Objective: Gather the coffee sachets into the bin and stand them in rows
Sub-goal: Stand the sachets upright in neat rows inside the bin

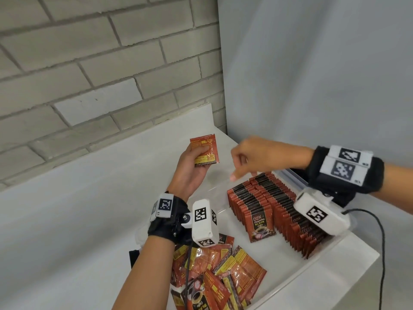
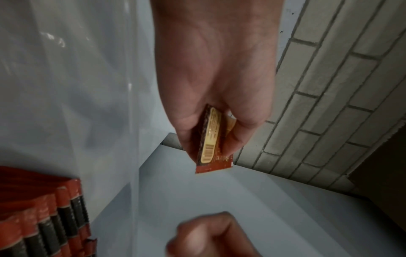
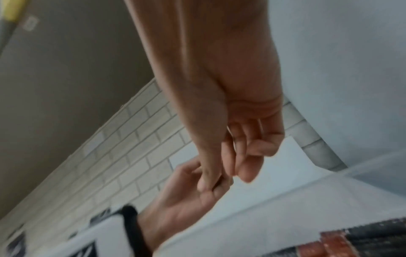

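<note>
The left hand grips a small stack of flat, shiny sachets above the table. The right hand is empty, fingers loosely bent, likely reaching for one. Next, it must stand it in the rows inside the clear bin. A loose pile waits.

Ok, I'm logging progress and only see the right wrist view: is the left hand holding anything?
Observer: Yes, the left hand grips a few coffee sachets, raised above the table.
Operator: What's under the right hand?
Observer: The right hand, holding nothing, hovers over the far end of the standing rows.
Operator: Any sachets left?
Observer: A loose pile lies nearer the person than the rows.
</note>
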### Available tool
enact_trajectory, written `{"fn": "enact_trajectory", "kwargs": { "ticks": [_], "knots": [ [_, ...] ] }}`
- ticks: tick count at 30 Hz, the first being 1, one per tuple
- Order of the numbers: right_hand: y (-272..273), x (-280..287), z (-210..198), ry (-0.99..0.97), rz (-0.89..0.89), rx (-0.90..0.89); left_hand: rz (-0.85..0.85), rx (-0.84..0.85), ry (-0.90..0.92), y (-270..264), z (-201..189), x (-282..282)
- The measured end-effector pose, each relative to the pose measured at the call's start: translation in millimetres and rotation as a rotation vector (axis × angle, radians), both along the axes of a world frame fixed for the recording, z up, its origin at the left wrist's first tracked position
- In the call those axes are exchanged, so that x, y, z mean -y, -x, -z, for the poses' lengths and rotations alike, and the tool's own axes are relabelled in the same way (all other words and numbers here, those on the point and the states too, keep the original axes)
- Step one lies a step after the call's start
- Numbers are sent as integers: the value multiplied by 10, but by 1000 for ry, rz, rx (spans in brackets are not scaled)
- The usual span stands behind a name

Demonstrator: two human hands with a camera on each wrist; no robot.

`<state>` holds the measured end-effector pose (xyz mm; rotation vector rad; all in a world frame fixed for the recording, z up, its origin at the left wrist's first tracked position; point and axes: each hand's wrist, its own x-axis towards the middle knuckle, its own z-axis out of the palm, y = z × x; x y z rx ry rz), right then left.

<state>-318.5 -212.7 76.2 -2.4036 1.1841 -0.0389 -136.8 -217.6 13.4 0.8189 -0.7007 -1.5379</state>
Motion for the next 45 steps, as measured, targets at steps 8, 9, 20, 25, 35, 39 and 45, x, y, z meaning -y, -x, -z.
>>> {"fn": "enact_trajectory", "kwargs": {
  "ticks": [8,9,20,25,35,39,45],
  "knots": [
    [-214,278,169,-217,298,576,85,22,51,7,-26,-37],
    [-224,283,179,-228,303,612,91,18,59,7,-23,-37],
    [-23,311,103,20,160,783,94,7,-75,8,-41,-33],
    [78,274,92,0,131,748,100,89,8,17,-70,-77],
    [169,-80,30,-487,351,935,41,148,7,65,-225,-244],
    [313,-131,-84,-392,323,784,142,354,-43,44,-300,-513],
    [502,-172,-211,-331,-117,73,899,1240,195,33,-392,-967]
  ]
}}
